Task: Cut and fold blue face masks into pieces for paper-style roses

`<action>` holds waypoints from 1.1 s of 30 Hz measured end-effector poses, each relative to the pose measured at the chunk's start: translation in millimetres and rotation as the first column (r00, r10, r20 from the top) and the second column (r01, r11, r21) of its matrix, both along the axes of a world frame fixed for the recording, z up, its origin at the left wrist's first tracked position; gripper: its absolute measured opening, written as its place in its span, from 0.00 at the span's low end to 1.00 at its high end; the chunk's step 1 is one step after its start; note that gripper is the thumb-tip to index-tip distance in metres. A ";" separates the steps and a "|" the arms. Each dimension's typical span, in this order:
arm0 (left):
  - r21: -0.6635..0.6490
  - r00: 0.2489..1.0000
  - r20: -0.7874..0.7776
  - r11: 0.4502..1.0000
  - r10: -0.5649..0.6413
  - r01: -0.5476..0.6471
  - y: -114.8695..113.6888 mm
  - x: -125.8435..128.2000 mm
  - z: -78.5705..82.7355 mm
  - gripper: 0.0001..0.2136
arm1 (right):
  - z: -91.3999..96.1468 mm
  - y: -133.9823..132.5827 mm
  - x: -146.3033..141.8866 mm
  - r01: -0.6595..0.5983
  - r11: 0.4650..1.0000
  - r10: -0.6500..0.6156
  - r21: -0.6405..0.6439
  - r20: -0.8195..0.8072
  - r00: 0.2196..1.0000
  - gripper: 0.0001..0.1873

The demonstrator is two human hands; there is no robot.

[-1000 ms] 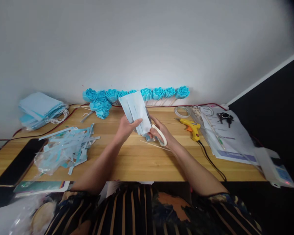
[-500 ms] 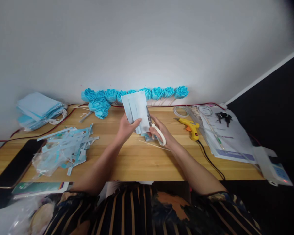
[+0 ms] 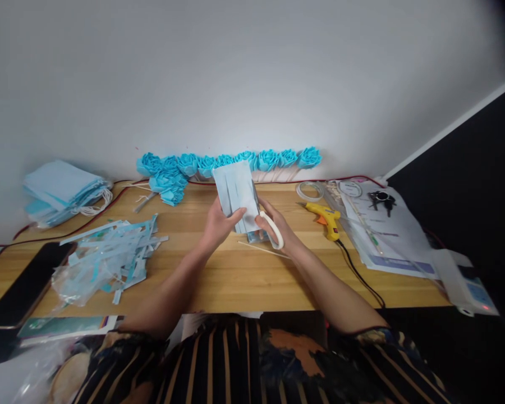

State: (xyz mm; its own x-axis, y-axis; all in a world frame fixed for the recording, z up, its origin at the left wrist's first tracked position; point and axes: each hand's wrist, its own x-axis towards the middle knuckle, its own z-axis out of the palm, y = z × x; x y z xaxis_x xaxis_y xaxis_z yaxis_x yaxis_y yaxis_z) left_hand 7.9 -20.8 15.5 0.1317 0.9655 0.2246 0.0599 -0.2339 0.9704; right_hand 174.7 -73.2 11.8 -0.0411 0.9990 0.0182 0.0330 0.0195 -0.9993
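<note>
A pale blue pleated face mask (image 3: pixel 237 193) stands tilted above the middle of the table. My left hand (image 3: pixel 219 223) grips its lower left side, the thumb lying across the front. White-handled scissors (image 3: pixel 275 230) are in my right hand (image 3: pixel 281 224), at the mask's right edge. Their blades are mostly hidden behind the mask. Below the mask a bluish piece (image 3: pixel 257 237) shows partly, and a thin pale stick (image 3: pixel 263 249) lies on the tabletop by my right wrist.
Blue paper-like flowers (image 3: pixel 267 160) line the wall. To the left are stacked masks (image 3: pixel 63 185), cut strips (image 3: pixel 122 252) and a black phone (image 3: pixel 25 286). On the right lie a yellow glue gun (image 3: pixel 328 219) with its cord, papers (image 3: pixel 398 241), keys (image 3: pixel 382 199) and a power strip (image 3: pixel 467 280).
The mask has shifted slightly right and turned a little, and the scissor blades have become more hidden behind it. Both hands keep their hold.
</note>
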 end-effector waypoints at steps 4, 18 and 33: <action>-0.029 0.998 0.058 0.999 -0.014 0.016 0.1 -0.2 -0.2 0.22 | -0.6 0.2 1.4 -0.003 1.000 0.003 0.005 0.002 1.000 0.48; -0.265 0.973 0.231 0.960 -0.029 0.091 1.6 1.1 -5.4 0.22 | 0.6 -1.2 2.1 -0.033 0.999 0.033 0.028 -0.006 0.999 0.47; -0.267 0.971 0.238 0.960 -0.022 0.087 2.0 1.2 -6.1 0.22 | 1.8 -1.3 0.9 -0.017 1.000 0.018 0.025 -0.022 1.000 0.50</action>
